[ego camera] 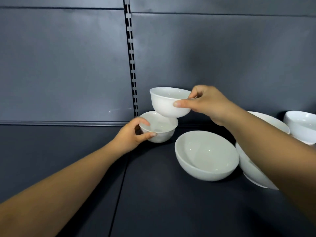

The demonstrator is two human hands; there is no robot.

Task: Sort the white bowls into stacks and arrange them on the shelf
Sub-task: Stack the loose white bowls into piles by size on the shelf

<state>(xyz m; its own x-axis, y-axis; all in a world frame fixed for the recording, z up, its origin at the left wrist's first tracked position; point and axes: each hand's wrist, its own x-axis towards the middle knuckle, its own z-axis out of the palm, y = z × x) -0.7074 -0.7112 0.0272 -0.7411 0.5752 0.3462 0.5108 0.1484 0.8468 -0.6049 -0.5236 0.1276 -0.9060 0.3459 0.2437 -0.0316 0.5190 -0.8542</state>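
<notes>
My right hand (206, 103) pinches the rim of a small white bowl (166, 104) and holds it in the air, its base just over a second small white bowl (160, 129). That lower bowl rests on the dark shelf (153, 194) near the back wall, and my left hand (132, 134) grips its left rim, thumb inside. A larger white bowl (206, 155) stands on the shelf to the right. Behind my right forearm lie two more large bowls (251, 170), partly hidden. Another white bowl (302, 125) sits at the far right edge.
A dark grey back panel (68, 65) closes the shelf, with a slotted upright (130, 57) running down its middle. A seam (119, 194) divides the shelf boards. The left half of the shelf holds nothing but my left forearm.
</notes>
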